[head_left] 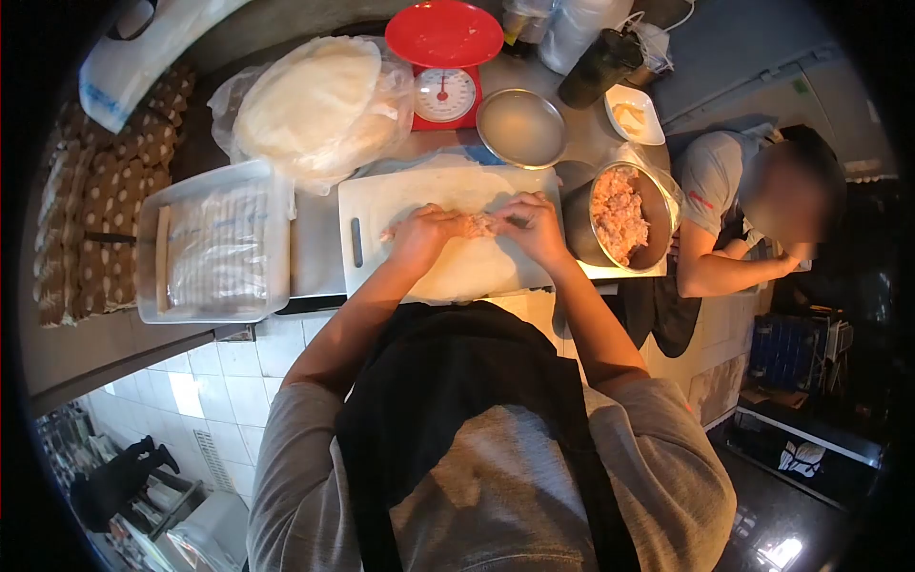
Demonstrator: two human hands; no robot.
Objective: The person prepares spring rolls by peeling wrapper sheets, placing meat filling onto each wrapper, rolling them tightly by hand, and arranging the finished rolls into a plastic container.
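Observation:
On a white cutting board [324,205] lies a thin pale round wrapper sheet [467,275] with a strip of pink minced meat filling [479,226] across it. My left hand [426,236] is curled over the left part of the strip, its fingers closed on the filling. At the strip's right end my right hand [532,227] pinches the filling between its fingertips. A metal pot [586,224] of minced meat [620,214] stands right of the board.
Behind the board are a stack of round wrappers [310,100] in plastic, a red scale [444,38] and a metal dish [521,129]. A plastic tub [214,243] of rolls stands left. Egg trays [110,191] lie beyond it. Another person [715,191] leans at the right.

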